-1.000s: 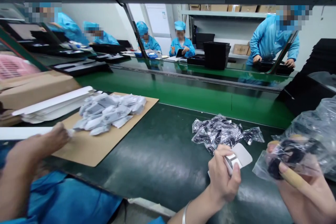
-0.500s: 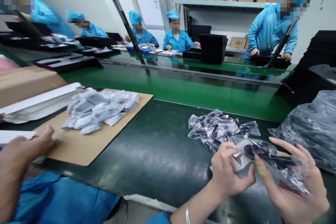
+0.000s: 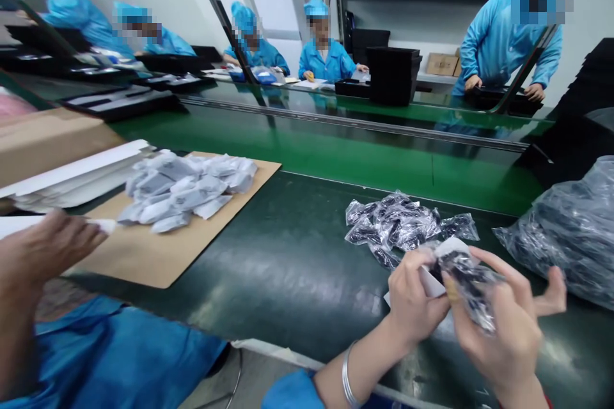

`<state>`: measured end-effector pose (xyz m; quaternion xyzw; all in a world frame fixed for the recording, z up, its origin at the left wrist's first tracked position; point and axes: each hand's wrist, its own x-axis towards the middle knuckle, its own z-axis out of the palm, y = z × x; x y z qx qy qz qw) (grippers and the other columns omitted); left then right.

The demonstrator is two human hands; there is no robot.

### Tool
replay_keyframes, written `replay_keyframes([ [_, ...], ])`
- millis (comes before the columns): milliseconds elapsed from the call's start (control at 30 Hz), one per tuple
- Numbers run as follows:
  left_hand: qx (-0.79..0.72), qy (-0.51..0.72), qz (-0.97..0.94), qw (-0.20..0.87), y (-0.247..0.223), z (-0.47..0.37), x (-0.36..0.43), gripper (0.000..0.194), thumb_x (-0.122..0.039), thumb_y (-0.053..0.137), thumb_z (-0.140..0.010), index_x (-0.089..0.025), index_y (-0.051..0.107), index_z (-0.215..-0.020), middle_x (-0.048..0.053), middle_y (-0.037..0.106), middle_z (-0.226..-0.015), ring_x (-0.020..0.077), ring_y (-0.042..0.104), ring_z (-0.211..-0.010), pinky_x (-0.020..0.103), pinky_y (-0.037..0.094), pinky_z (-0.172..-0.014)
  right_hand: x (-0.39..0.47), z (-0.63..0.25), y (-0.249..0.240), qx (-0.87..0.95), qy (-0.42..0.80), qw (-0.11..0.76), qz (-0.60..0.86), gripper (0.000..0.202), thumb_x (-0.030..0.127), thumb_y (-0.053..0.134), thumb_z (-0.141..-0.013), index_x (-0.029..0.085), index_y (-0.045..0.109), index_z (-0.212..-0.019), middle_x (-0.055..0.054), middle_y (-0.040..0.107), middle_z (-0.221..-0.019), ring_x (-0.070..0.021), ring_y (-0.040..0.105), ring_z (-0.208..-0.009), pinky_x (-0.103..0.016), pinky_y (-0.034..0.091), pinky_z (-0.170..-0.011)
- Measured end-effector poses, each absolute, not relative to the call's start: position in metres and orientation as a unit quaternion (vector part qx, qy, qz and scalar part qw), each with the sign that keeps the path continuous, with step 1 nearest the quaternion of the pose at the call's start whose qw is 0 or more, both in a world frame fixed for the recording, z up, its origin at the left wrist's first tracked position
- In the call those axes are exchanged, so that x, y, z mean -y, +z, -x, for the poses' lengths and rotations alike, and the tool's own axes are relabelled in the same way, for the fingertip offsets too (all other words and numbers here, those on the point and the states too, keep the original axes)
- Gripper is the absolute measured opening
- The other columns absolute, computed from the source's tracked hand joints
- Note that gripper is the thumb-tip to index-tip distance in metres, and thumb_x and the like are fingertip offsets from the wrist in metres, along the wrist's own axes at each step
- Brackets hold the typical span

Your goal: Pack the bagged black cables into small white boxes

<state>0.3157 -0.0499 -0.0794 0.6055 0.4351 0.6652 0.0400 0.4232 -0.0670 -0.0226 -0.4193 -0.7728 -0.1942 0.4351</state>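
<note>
My left hand (image 3: 415,297), with silver bangles at its wrist, is closed on a small white box (image 3: 433,282) at the lower right. The box's flap stands up beside the fingers. My right hand (image 3: 508,326) grips a clear plastic bag (image 3: 472,291) with a dark item inside. One end of that bag is against the mouth of the box; how far it reaches inside is hidden. Just behind my hands lies a pile of similar bagged dark items (image 3: 393,223) on the dark green table (image 3: 288,262).
At the left, a co-worker's hand (image 3: 57,243) holds a white piece near a cardboard sheet (image 3: 158,262) bearing wrapped packets (image 3: 182,188). Plastic bags (image 3: 570,230) lie at right. Beyond the green belt (image 3: 336,163), several people in blue work.
My right hand has moved left with the bagged item, bringing it closer to the box. The co-worker's hand at the left has shifted slightly up and right. The view has shifted a little.
</note>
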Motion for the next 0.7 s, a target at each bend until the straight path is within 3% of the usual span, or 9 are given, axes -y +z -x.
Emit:
replay_keyframes([
  [133,-0.427,0.689,-0.585,0.031,-0.084,-0.315,0.05,0.047,-0.035,0.061,-0.091,-0.019,0.037,-0.129,0.01,0.064,-0.101,0.0184,0.07,-0.081,0.029,0.06,-0.065,0.069,-0.421,-0.022,0.809,-0.15,0.396,0.407,0.009,0.017,0.054,-0.082,0.021,0.048,-0.088,-0.009,0.066,-0.11,-0.025,0.063,-0.109,-0.065,-0.001,-0.116],
  [267,-0.398,0.689,-0.606,0.02,-0.083,-0.31,0.047,0.045,-0.032,0.061,-0.091,-0.023,0.038,-0.128,0.007,0.064,-0.099,0.0191,0.068,-0.084,0.034,0.061,-0.072,0.076,-0.419,-0.021,0.78,-0.153,0.443,0.416,0.035,0.021,0.063,-0.08,0.025,0.052,-0.113,-0.007,0.063,-0.109,-0.0299,0.05,-0.124,-0.066,0.009,-0.115],
  [500,-0.411,0.679,-0.607,0.046,-0.081,-0.307,0.044,0.033,-0.032,0.062,-0.089,-0.025,0.044,-0.115,0.004,0.062,-0.093,0.0178,0.065,-0.079,0.03,0.058,-0.067,0.07,-0.415,-0.018,0.761,-0.153,0.446,0.446,0.016,0.019,0.057,-0.085,0.025,0.058,-0.1,-0.008,0.051,-0.128,-0.036,0.021,-0.143,-0.065,0.016,-0.111],
  [700,-0.41,0.71,-0.568,0.077,-0.087,-0.312,0.048,0.046,-0.028,0.069,-0.084,-0.023,0.038,-0.118,0.008,0.061,-0.104,0.0193,0.067,-0.091,0.034,0.06,-0.077,0.066,-0.42,-0.016,0.818,-0.123,0.385,0.41,0.021,0.019,0.05,-0.085,0.025,0.06,-0.102,-0.001,0.035,-0.152,-0.0387,0.005,-0.149,-0.068,0.003,-0.112],
])
